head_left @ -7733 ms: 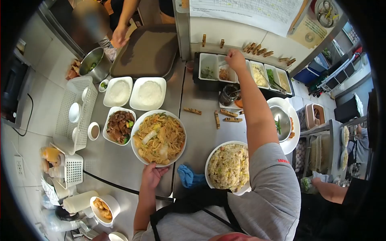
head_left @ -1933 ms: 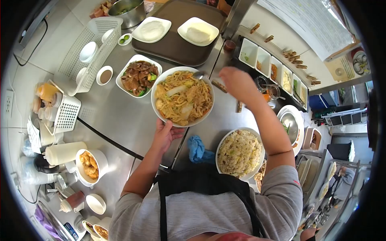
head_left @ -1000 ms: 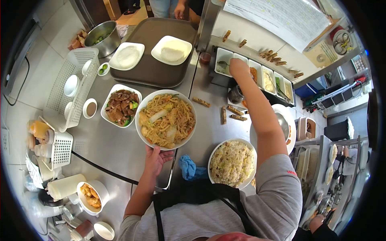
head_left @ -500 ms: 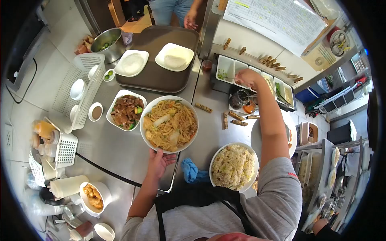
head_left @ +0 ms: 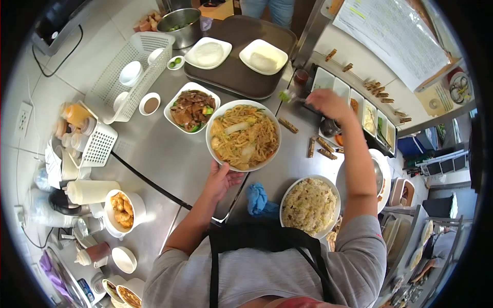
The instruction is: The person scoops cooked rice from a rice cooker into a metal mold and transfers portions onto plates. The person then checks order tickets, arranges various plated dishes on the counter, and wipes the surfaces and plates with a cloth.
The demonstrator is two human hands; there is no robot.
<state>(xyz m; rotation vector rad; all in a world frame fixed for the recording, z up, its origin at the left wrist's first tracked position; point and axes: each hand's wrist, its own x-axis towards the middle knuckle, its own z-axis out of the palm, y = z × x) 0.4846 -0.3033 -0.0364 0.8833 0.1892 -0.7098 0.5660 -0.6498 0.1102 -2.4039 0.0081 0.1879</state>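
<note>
My left hand [head_left: 224, 179] grips the near rim of a white bowl of noodles [head_left: 244, 137], thumb at the rim and fingers spread beneath. My right hand [head_left: 328, 104] is closed on a spoon [head_left: 295, 97] that carries chopped greens, between the noodle bowl and the row of white ingredient tubs [head_left: 369, 116]. Left of the noodles stands a square bowl of meat and greens [head_left: 192, 108]. A bowl of fried rice [head_left: 309, 206] sits nearer to me on the right, beside a blue cloth [head_left: 261, 200].
Two plates of white rice [head_left: 208, 53] stand on a brown tray [head_left: 241, 84]. Wooden clips [head_left: 326, 153] lie right of the noodles. White baskets [head_left: 96, 102] line the left side. A person's legs [head_left: 280, 11] show beyond the tray.
My right hand has come away from the tubs toward the noodle bowl, with greens on the spoon. The whole view has shifted. My left hand stays at the bowl's rim.
</note>
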